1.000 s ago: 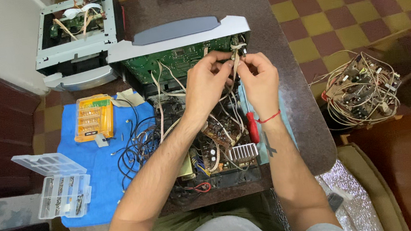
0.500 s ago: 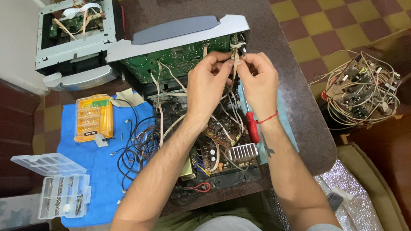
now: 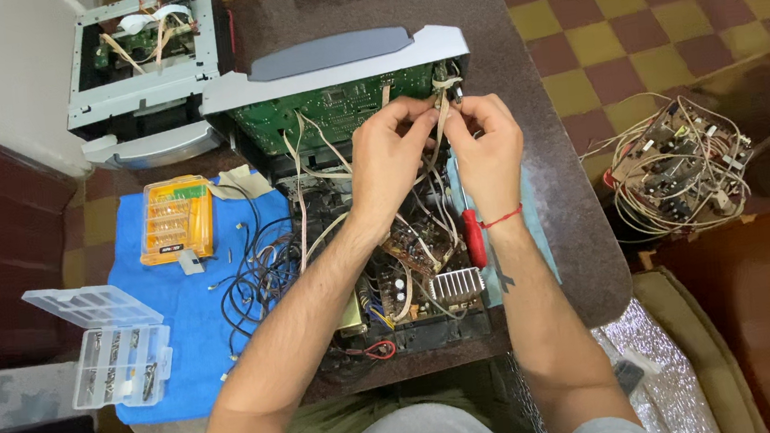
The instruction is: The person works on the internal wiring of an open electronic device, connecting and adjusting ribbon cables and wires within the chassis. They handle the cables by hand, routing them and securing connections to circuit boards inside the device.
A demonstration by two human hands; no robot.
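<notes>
Head view, looking down on a dark tabletop (image 3: 584, 226). Left hand (image 3: 388, 150) and right hand (image 3: 486, 141) close together over an opened electronic chassis (image 3: 390, 272), just below its green circuit board (image 3: 337, 108). Fingers of both hands pinched together on a bundle of pale wires (image 3: 439, 117) near the board's right corner; exact contact of each fingertip hard to tell. Bundle thin, beige, a little twisted, running down from the board edge into the chassis. Probably best done with a short, steady grip close to the connector and no sharp pull, because of the many thin wires around. A red-handled screwdriver (image 3: 473, 236) beside the right wrist. On a blue mat (image 3: 182, 358) at the left: an orange bit case (image 3: 176, 220) and a clear parts box (image 3: 116, 351).
</notes>
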